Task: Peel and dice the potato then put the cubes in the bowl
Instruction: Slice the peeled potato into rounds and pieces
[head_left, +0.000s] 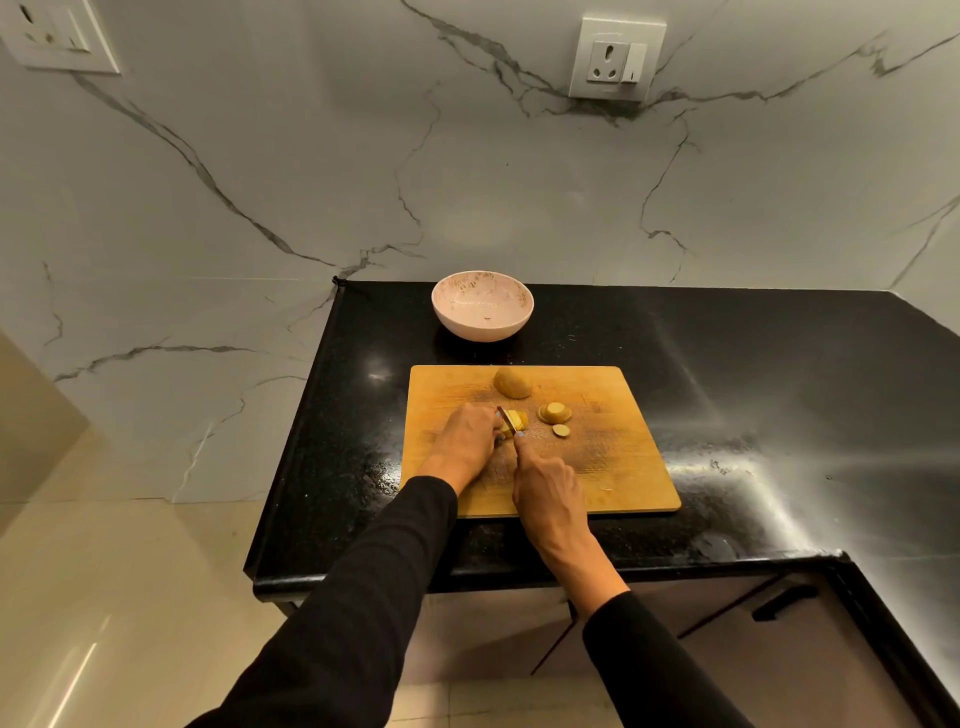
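On the cutting board (613, 467), the left hand (467, 441) curls over potato slices (514, 420), mostly hiding them. The right hand (548, 488) grips a knife (508, 422), handle hidden. The bowl (482, 305) sits beyond the board's far edge.

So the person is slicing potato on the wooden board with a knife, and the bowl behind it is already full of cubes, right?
Not quite. The head view shows the pink bowl is empty. The rest holds: the right hand holds the knife and cuts the potato piece that the left hand steadies on the wooden board.
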